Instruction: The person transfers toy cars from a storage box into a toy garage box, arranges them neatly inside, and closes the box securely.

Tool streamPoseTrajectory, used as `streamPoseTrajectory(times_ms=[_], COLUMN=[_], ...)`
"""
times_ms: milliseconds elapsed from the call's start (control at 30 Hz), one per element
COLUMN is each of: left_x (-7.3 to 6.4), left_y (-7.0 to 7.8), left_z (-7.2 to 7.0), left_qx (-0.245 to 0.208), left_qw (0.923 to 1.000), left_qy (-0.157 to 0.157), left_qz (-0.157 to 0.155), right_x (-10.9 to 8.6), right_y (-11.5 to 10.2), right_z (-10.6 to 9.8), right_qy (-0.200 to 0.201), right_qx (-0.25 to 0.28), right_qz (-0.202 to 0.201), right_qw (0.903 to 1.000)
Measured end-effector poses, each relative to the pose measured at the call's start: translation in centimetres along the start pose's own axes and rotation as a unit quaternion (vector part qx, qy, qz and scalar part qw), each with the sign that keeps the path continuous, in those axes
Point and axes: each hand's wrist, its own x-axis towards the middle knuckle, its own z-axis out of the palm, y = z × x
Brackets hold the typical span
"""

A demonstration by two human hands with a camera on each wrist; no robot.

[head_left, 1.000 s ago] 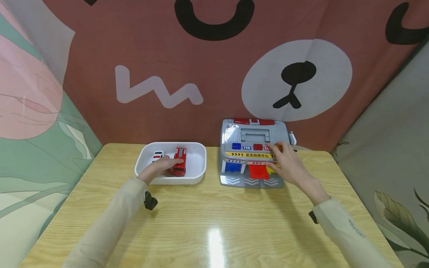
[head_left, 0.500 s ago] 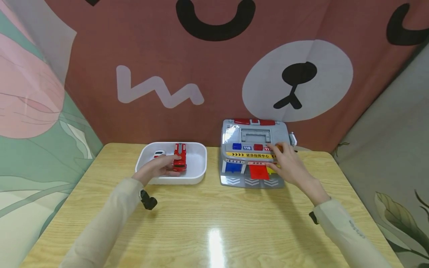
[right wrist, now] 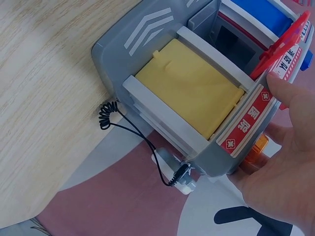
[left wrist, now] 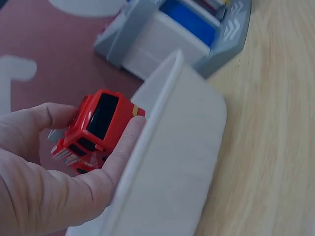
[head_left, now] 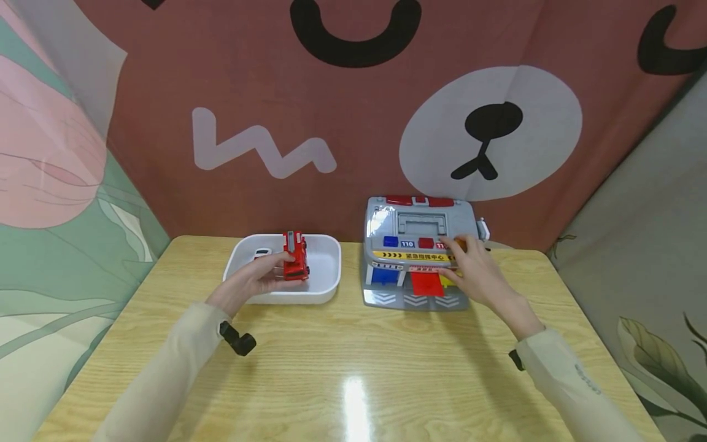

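Thumb and fingers of my left hand (head_left: 245,283) grip a red toy fire truck (head_left: 298,263) by its sides, over the white plastic tub (head_left: 330,291). In the left wrist view the truck (left wrist: 101,123) is tilted, its dark windscreen showing, beside the tub's rim. My right hand (head_left: 482,270) holds the upper front edge of a grey toy rescue station (head_left: 381,221), fingers on top and thumb on the front. Close to that thumb in the right wrist view, the red door (right wrist: 283,46) stands swung up. The yellow door (right wrist: 192,88) and blue door (right wrist: 263,14) are down.
A white toy car (head_left: 262,252) sits in the tub, partly hidden by my left hand. A white handset (right wrist: 172,169) on a coiled black cord hangs at the station's side. The wooden table (head_left: 309,362) ends at a printed cloth (head_left: 248,202).
My left hand has lifted the fire truck up from the tub's floor and turned it slightly. My right hand has stayed put on the station.
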Motion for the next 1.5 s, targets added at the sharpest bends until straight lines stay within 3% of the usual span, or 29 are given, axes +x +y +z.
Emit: streamPoseTrajectory(times_ms=[167,333,467,700,933,1067,1267,1500], left_x=[-1.2,-2.2,-2.7,-3.6,-3.9,-4.0,-3.9,-3.1], left_y=[0.1,-0.2,-0.9,-2.7,-4.7,-5.4,-6.5,-8.6], left_z=[1.2,1.6,1.3,1.7,2.9,3.6,4.8,6.1], left_qx=[0.017,0.027,0.035,0.077,0.121,0.142,0.155,0.147], left_qw=[0.9992,0.9984,0.9968,0.9922,0.9818,0.9773,0.9734,0.9723], left_qy=[-0.026,-0.047,-0.071,-0.088,-0.13,-0.138,-0.154,-0.172], left_qz=[0.023,0.013,0.012,0.043,0.068,0.074,0.068,0.058], right_x=[0.0,0.0,-0.1,-0.2,-0.1,0.0,-0.2,-0.1], right_y=[0.1,0.2,0.2,0.2,0.3,0.7,1.0,0.3], right_z=[-0.1,0.0,0.2,0.3,0.2,0.2,-0.2,-1.0], right_qy=[0.003,0.005,0.012,0.017,0.001,-0.007,0.001,-0.044], right_qx=[-0.001,-0.007,-0.017,-0.019,-0.038,-0.041,-0.053,-0.048], right_qz=[-0.004,-0.008,-0.013,-0.018,-0.039,-0.051,-0.07,-0.056], right_qw=[1.0,0.9999,0.9997,0.9995,0.9985,0.9979,0.9961,0.9963])
